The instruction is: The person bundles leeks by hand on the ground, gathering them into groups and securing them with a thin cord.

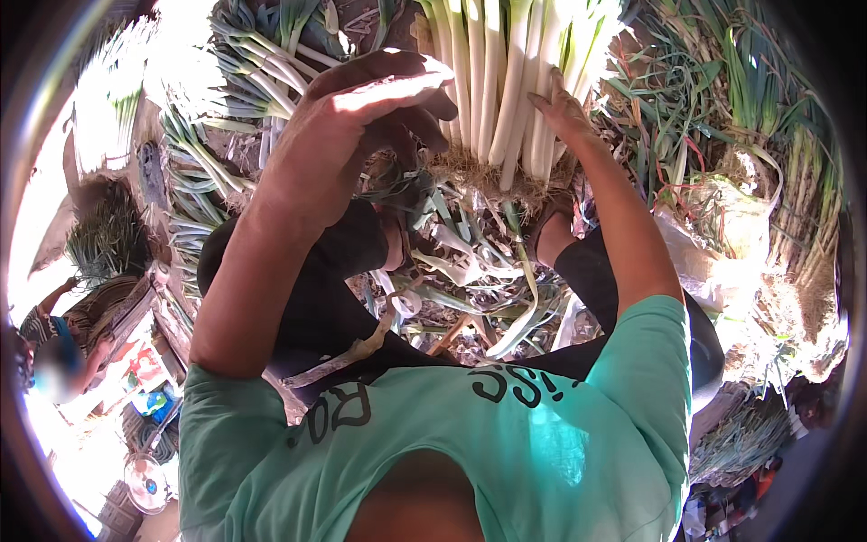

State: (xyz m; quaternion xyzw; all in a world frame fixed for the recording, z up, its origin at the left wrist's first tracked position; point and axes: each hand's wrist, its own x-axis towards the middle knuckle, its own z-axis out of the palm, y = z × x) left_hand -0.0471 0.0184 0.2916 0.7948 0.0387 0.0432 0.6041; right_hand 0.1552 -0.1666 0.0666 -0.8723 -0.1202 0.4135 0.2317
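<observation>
- Fingers of the right hand [567, 117] are a little apart, touching the white stalks; I can't tell how hard they squeeze.
- Fingers of the left hand [330, 144] are loosely bent with a wide gap, and I see nothing in them. That hand looks held up near the other side.
- Both are by the big bunch of long white-and-green leeks [492, 77], in front of the person, with its brown, hairy roots [506, 176] nearest the feet.
- So many together must be heavy. Each white stalk looks firm and smooth, maybe slippery, and could bruise or snap if bent.
- I'd hug the thick white part from both sides; the leaves would likely tear, and the roots may drop dirt.
- Floppy peeled leaves [461, 262] lie below, between the black trouser legs [316, 298].
- More white-and-green leeks [257, 63] lie to the left.
</observation>
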